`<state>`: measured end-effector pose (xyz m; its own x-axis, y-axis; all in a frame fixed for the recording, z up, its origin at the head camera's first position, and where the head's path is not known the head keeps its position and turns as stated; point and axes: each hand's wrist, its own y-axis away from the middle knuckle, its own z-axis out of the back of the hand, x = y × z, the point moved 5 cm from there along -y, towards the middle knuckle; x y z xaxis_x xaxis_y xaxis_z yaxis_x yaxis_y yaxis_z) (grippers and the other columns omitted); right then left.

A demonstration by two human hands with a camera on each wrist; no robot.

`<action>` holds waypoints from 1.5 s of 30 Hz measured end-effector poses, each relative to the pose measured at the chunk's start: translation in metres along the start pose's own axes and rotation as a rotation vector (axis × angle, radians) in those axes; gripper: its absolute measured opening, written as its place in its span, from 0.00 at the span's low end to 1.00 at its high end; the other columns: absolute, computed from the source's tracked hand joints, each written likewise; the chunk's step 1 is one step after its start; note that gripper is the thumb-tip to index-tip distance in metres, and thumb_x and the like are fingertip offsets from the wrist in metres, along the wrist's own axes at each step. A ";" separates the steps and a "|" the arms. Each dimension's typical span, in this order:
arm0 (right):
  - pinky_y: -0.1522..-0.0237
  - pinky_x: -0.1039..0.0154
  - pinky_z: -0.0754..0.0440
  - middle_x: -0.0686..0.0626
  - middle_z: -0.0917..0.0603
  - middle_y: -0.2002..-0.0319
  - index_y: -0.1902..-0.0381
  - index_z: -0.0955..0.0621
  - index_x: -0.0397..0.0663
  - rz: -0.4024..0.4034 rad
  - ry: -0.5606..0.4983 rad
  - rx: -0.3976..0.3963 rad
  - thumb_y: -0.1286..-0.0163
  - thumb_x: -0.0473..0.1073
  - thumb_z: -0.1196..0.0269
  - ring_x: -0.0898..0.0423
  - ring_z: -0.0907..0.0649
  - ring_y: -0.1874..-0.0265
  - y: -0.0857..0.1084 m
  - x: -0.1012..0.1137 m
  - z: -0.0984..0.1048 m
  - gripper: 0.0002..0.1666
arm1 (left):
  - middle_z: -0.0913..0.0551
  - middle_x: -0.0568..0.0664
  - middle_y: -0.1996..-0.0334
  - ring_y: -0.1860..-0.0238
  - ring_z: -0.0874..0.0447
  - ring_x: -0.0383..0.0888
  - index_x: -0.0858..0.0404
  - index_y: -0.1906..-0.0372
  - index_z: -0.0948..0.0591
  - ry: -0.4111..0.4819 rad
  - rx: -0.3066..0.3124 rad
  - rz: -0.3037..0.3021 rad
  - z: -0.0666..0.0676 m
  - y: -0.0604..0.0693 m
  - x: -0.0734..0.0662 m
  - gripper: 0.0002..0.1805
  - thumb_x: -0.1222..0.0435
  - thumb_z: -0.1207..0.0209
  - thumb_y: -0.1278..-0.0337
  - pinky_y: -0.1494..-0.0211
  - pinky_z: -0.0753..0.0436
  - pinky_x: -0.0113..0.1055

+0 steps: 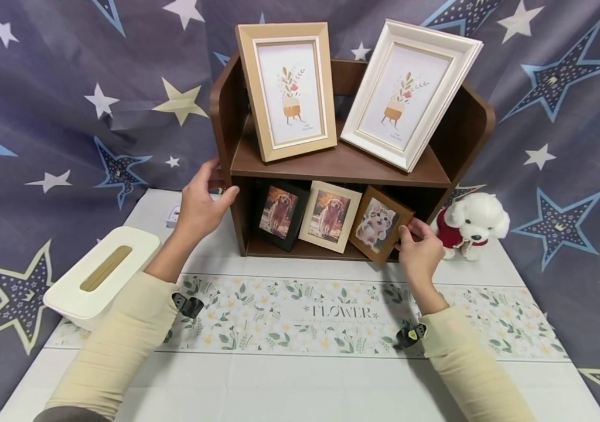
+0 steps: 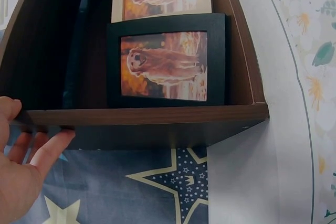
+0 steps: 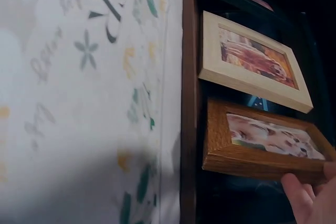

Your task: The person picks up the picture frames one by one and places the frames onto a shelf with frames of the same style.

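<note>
A dark brown two-tier shelf [image 1: 342, 162] stands on the table. My left hand [image 1: 202, 202] grips its left side panel [image 2: 136, 116], thumb at the front edge and fingers along the outside. On the lower tier, a brown wooden photo frame [image 1: 381, 224] with a kitten picture leans tilted, its bottom corner at the shelf's front edge. My right hand [image 1: 420, 249] pinches that frame's right edge; in the right wrist view the fingertips [image 3: 296, 190] touch its side. Left of it stand a cream photo frame [image 1: 330, 217] and a black photo frame [image 1: 282, 214], both with dog pictures.
On the upper tier lean a tan picture frame [image 1: 288, 92] and a white picture frame [image 1: 411, 94]. A white plush dog [image 1: 476, 221] in red sits right of the shelf. A white tissue box [image 1: 142, 239] stands at left. A floral runner [image 1: 289, 319] crosses the table.
</note>
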<state>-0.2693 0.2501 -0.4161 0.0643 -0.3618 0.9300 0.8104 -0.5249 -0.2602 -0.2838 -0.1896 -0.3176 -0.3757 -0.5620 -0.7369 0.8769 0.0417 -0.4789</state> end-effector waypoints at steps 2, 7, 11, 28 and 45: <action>0.76 0.80 0.20 0.37 0.11 0.50 0.42 0.17 0.37 -0.013 0.004 -0.022 0.29 0.36 0.37 0.78 0.21 0.74 0.002 -0.002 -0.003 0.18 | 0.18 0.64 0.43 0.42 0.18 0.59 0.64 0.29 0.30 0.002 -0.001 -0.002 0.000 0.000 0.000 0.32 0.65 0.35 0.36 0.39 0.22 0.53; 0.77 0.82 0.22 0.36 0.12 0.50 0.42 0.18 0.36 -0.033 -0.024 -0.070 0.29 0.34 0.38 0.75 0.22 0.73 0.007 -0.005 -0.009 0.19 | 0.18 0.64 0.44 0.42 0.18 0.59 0.64 0.29 0.29 0.006 -0.004 -0.010 0.000 0.000 -0.001 0.31 0.65 0.35 0.36 0.39 0.22 0.54; 0.78 0.81 0.22 0.36 0.13 0.51 0.42 0.18 0.37 -0.053 -0.037 -0.068 0.29 0.36 0.39 0.73 0.22 0.74 0.008 -0.007 -0.014 0.19 | 0.17 0.64 0.44 0.42 0.18 0.59 0.64 0.29 0.29 0.006 -0.009 -0.011 0.000 0.000 0.001 0.31 0.66 0.36 0.36 0.38 0.22 0.56; 0.73 0.71 0.14 0.42 0.17 0.50 0.39 0.23 0.40 -0.166 -0.058 0.026 0.30 0.37 0.39 0.69 0.18 0.69 0.023 -0.024 -0.031 0.22 | 0.17 0.65 0.44 0.42 0.18 0.59 0.65 0.28 0.30 -0.010 -0.010 -0.015 0.000 0.000 0.001 0.32 0.66 0.35 0.36 0.38 0.23 0.56; 0.72 0.66 0.13 0.40 0.17 0.50 0.37 0.22 0.41 -0.202 -0.041 0.040 0.28 0.36 0.40 0.54 0.14 0.62 0.018 -0.031 -0.032 0.22 | 0.17 0.65 0.45 0.43 0.18 0.59 0.66 0.29 0.30 -0.005 -0.020 -0.017 0.000 -0.001 0.001 0.32 0.67 0.35 0.37 0.38 0.23 0.55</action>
<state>-0.2758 0.2271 -0.4583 -0.0788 -0.2206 0.9722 0.8319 -0.5519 -0.0578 -0.2847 -0.1900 -0.3176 -0.3888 -0.5672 -0.7260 0.8641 0.0488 -0.5009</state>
